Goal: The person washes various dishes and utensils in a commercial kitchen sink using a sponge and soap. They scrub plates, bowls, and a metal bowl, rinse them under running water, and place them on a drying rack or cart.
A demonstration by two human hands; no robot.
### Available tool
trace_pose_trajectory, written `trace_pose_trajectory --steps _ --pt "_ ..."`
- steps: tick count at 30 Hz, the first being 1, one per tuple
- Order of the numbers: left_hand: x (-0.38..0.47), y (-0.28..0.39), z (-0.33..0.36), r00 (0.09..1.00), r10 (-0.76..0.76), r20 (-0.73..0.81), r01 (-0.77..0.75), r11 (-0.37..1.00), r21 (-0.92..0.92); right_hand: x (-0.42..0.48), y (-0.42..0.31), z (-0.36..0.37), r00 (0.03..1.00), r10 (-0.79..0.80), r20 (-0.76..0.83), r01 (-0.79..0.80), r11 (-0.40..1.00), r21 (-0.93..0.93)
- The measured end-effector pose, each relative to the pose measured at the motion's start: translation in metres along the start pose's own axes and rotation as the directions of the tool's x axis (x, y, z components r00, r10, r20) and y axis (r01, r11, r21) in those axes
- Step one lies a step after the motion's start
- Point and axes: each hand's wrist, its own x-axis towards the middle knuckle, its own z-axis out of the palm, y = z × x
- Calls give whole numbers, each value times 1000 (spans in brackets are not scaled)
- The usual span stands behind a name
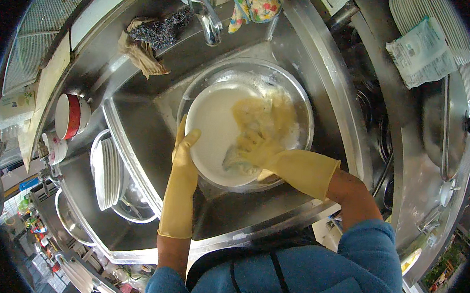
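A large white plate [216,124] lies tilted over a round metal basin [309,123] of sudsy water in the sink. At the plate's left edge is my left hand [186,143] in a yellow rubber glove, thumb on the upper face, fingers behind the rim. My right hand [259,150], gloved alike, presses a greenish cloth [234,158] against the lower right of the plate. Motion blur covers the right fingers and the yellowish patch above them, so its nature cannot be told.
A chrome faucet [206,18] rises behind the basin, between a steel-wool scourer [157,33] and a colourful cloth [257,3]. Stacked white plates [108,174] stand in the left sink, bowls [70,116] on its ledge. At right lie a plastic packet [423,53] and a lidded pan [437,120].
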Motion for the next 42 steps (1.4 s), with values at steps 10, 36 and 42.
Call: trace_pose_trajectory --steps 10,36,42 --pt "21 -13 -15 995 -18 101 35 986 -163 -11 22 -69 996 87 -7 -30 416 909" --pt "11 -74 -4 990 -115 80 135 934 -331 -84 109 -65 925 312 217 328 -944 -41" --pt "-39 -16 5 941 -180 -286 46 908 -417 -52 115 -24 570 54 820 -205 -957 205"
